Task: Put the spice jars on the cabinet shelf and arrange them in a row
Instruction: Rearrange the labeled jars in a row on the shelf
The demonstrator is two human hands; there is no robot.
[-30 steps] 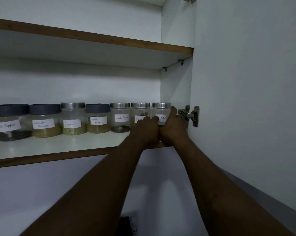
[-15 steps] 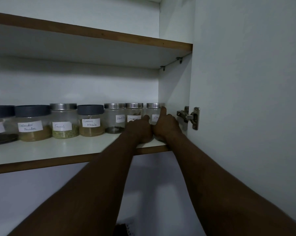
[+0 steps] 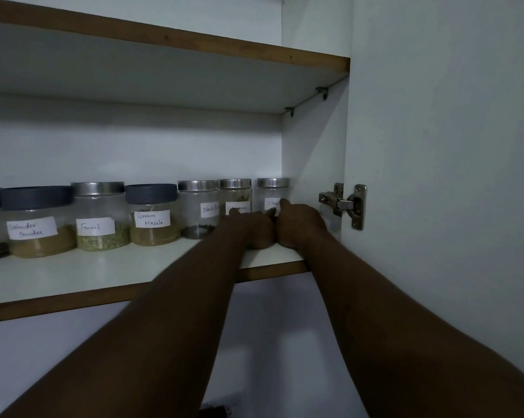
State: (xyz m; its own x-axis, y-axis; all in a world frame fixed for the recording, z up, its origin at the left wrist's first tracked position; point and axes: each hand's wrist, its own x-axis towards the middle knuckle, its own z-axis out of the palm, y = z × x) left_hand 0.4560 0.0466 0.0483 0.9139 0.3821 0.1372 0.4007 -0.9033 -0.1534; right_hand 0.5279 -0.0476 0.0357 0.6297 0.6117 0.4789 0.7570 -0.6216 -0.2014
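Risk: cloves jar (image 3: 272, 194), nearest the hinge (image 3: 343, 204), may tip or knock the cinnamon jar (image 3: 236, 195) if pushed high. Left hand (image 3: 251, 229) and right hand (image 3: 300, 223), knuckles curled, press the jars' fronts; actual grasp cannot be told. Clear jars, steel lids, paper labels, rowed on shelf (image 3: 110, 276).

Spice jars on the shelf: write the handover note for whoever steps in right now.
Left hand: at the cinnamon jar, grip hidden.
Right hand: at the cloves jar, forefinger on its label; grip hidden.
Jars: all seen stand upright on the cabinet shelf, from coriander powder rightwards.
Done: placing.
Left: close the small gap before cloves, straighten the row.
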